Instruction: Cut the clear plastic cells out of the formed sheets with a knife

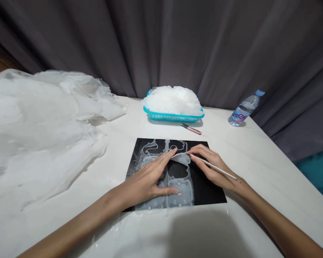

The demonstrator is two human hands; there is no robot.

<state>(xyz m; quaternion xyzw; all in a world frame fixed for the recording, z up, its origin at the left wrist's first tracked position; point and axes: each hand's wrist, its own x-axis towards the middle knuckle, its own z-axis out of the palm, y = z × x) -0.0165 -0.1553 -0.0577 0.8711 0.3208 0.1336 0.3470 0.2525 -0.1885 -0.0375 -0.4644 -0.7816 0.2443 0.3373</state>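
A translucent moulded sheet (179, 193) with rounded, dotted shapes lies on a black mat (207, 190). My left hand (150, 175) rests flat on the sheet, fingers stretched out and thumb apart. One whitish translucent piece (183, 158) is lifted from the sheet, a dark cut-out opening below it. My right hand (212, 165) pinches this piece's right edge and also holds a thin pale stick (218, 168), which slants back across the hand. The stick's tip is beside the piece; its exact contact cannot be made out.
Behind the mat, a turquoise basket (174, 117) holds a heap of white translucent pieces (174, 100). Pink-handled thread snips (192, 129) lie before it. A water bottle (243, 109) stands at right. A large pile of white sheer material (43, 132) covers the table's left.
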